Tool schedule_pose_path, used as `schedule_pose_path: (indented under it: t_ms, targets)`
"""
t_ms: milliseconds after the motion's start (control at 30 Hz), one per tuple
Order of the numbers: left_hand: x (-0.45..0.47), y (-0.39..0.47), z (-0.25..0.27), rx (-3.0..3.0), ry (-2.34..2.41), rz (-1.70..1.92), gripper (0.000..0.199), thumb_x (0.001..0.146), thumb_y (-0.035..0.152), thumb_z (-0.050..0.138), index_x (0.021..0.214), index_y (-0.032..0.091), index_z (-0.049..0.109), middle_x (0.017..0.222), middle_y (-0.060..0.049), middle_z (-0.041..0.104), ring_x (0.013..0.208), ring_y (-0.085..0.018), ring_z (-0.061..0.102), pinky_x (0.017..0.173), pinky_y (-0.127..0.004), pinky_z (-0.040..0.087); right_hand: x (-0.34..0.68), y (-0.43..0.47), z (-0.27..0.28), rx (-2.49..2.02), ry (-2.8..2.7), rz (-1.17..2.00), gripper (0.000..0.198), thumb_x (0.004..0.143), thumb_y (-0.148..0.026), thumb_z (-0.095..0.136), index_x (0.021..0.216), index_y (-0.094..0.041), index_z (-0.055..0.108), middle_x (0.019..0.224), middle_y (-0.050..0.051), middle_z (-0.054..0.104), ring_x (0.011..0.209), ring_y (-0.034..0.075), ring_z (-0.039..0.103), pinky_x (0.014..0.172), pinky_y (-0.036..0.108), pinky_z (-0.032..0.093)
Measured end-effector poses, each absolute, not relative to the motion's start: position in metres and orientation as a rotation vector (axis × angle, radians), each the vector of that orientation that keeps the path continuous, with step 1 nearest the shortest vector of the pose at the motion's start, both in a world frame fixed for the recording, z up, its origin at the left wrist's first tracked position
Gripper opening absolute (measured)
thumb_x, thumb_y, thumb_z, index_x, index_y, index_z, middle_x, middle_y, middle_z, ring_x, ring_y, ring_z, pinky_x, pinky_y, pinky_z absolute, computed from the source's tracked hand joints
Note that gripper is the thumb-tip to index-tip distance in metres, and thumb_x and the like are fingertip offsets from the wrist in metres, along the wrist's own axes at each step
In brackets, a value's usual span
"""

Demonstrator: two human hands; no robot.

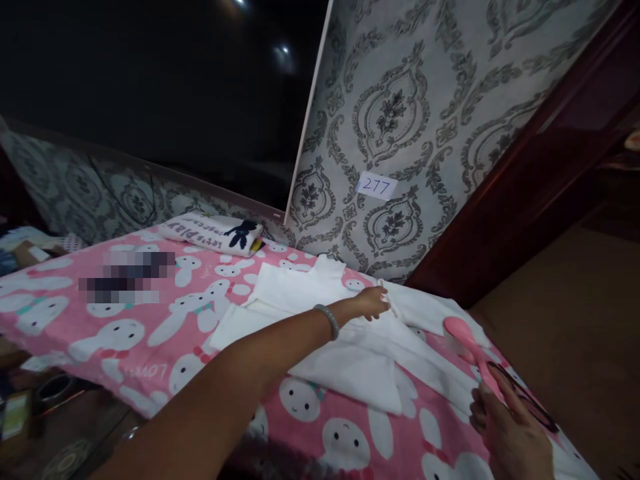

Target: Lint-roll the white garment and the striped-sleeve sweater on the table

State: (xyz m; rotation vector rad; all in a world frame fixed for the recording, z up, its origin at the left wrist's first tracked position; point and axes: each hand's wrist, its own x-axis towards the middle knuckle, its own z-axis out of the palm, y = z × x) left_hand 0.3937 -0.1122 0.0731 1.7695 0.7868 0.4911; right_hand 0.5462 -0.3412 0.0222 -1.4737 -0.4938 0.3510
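Observation:
A white long-sleeved garment lies spread on the pink rabbit-print cloth, one sleeve stretching to the right. My left hand reaches across it, fingers curled at the fabric near the sleeve's upper part and seeming to pinch it. A grey bracelet circles that wrist. At the lower right, my right hand is closed around the handle of a pink brush with a rounded head and pale bristles beneath. The brush is held up over the sleeve end. Beside the right hand lies a dark looped object, partly hidden.
A folded pale garment with dark print lies at the table's back edge. Left of centre, a blurred dark item rests on the pink cloth. A large dark screen stands behind, beside patterned wallpaper bearing a "277" label.

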Motion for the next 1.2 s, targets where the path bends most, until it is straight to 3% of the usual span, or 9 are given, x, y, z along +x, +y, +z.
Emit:
schedule_pose_path:
  t_ms: [167, 267, 367, 467, 567, 667, 867, 1033, 1200]
  targets:
    - [0.314, -0.089, 0.059, 2.081, 1.022, 0.630, 0.033, 0.088, 0.015, 0.049, 0.114, 0.022, 0.069, 0.123, -0.006, 0.070, 0.118, -0.017, 0.061, 0.104, -0.029, 0.045, 0.538, -0.327, 0.018, -1.574, -0.648, 0.380, 0.071, 0.067, -0.052, 0.077, 0.131, -0.023, 0.063, 0.062, -0.003, 0.054, 0.044, 0.011, 0.042, 0.039, 0.026, 0.037]
    - [0.231, -0.062, 0.055, 2.188, 1.335, 0.689, 0.042, 0.088, 0.011, 0.041, 0.120, 0.017, 0.067, 0.134, -0.012, 0.063, 0.130, -0.024, 0.052, 0.113, -0.040, 0.037, 0.510, -0.287, 0.019, -1.592, -0.930, 0.488, 0.068, 0.071, -0.051, 0.072, 0.132, -0.021, 0.063, 0.062, -0.003, 0.059, 0.043, 0.009, 0.043, 0.041, 0.023, 0.037]
    - [0.163, -0.048, 0.040, 2.252, 1.615, 0.653, 0.048, 0.086, 0.013, 0.040, 0.130, 0.011, 0.061, 0.142, -0.019, 0.056, 0.138, -0.034, 0.043, 0.115, -0.054, 0.031, 0.465, -0.226, 0.025, -1.524, -1.340, 0.573, 0.055, 0.077, -0.042, 0.065, 0.128, -0.022, 0.067, 0.079, 0.003, 0.071, 0.054, 0.014, 0.057, 0.048, 0.026, 0.048]
    - [0.130, -0.050, 0.013, 2.328, 1.721, 0.552, 0.053, 0.087, 0.019, 0.042, 0.139, 0.016, 0.053, 0.152, -0.013, 0.047, 0.143, -0.033, 0.037, 0.114, -0.053, 0.033, 0.414, -0.163, 0.036, -1.517, -1.676, 0.527, 0.047, 0.081, -0.028, 0.062, 0.127, -0.027, 0.067, 0.105, 0.004, 0.075, 0.077, 0.020, 0.069, 0.071, 0.034, 0.057]
    - [0.123, -0.057, -0.012, 2.390, 1.756, 0.461, 0.053, 0.091, 0.024, 0.039, 0.143, 0.022, 0.049, 0.155, -0.010, 0.043, 0.143, -0.030, 0.038, 0.115, -0.051, 0.031, 0.372, -0.114, 0.046, -1.552, -1.919, 0.465, 0.047, 0.084, -0.020, 0.060, 0.129, -0.029, 0.066, 0.126, 0.002, 0.070, 0.108, 0.025, 0.067, 0.096, 0.041, 0.052]
    - [0.124, -0.058, -0.024, 2.435, 1.776, 0.415, 0.054, 0.093, 0.025, 0.035, 0.146, 0.025, 0.046, 0.157, -0.007, 0.040, 0.144, -0.029, 0.036, 0.117, -0.051, 0.027, 0.359, -0.088, 0.050, -1.564, -2.042, 0.451, 0.046, 0.082, -0.016, 0.064, 0.125, -0.031, 0.068, 0.132, 0.001, 0.067, 0.124, 0.027, 0.060, 0.106, 0.042, 0.045]
    - [0.123, -0.052, -0.025, 2.438, 1.776, 0.346, 0.054, 0.095, 0.027, 0.030, 0.147, 0.023, 0.045, 0.159, -0.006, 0.037, 0.146, -0.030, 0.033, 0.117, -0.050, 0.024, 0.442, -0.116, 0.046, -1.528, -2.124, 0.530, 0.047, 0.076, -0.009, 0.064, 0.117, -0.029, 0.073, 0.123, 0.000, 0.072, 0.117, 0.026, 0.065, 0.104, 0.041, 0.046]
    - [0.122, -0.047, -0.028, 2.464, 1.774, 0.338, 0.054, 0.094, 0.028, 0.032, 0.146, 0.024, 0.045, 0.159, -0.006, 0.036, 0.145, -0.030, 0.033, 0.116, -0.050, 0.026, 0.538, -0.194, 0.060, -1.693, -1.986, 0.639, 0.044, 0.076, -0.015, 0.062, 0.116, -0.028, 0.074, 0.116, 0.000, 0.074, 0.105, 0.027, 0.070, 0.097, 0.041, 0.050]
    - [0.123, -0.043, -0.028, 2.470, 1.752, 0.322, 0.056, 0.095, 0.029, 0.028, 0.148, 0.019, 0.043, 0.160, -0.008, 0.034, 0.146, -0.033, 0.032, 0.116, -0.051, 0.026, 0.556, -0.218, 0.089, -1.865, -1.934, 0.468, 0.043, 0.073, -0.014, 0.064, 0.111, -0.028, 0.077, 0.114, 0.001, 0.075, 0.105, 0.028, 0.068, 0.096, 0.040, 0.049]
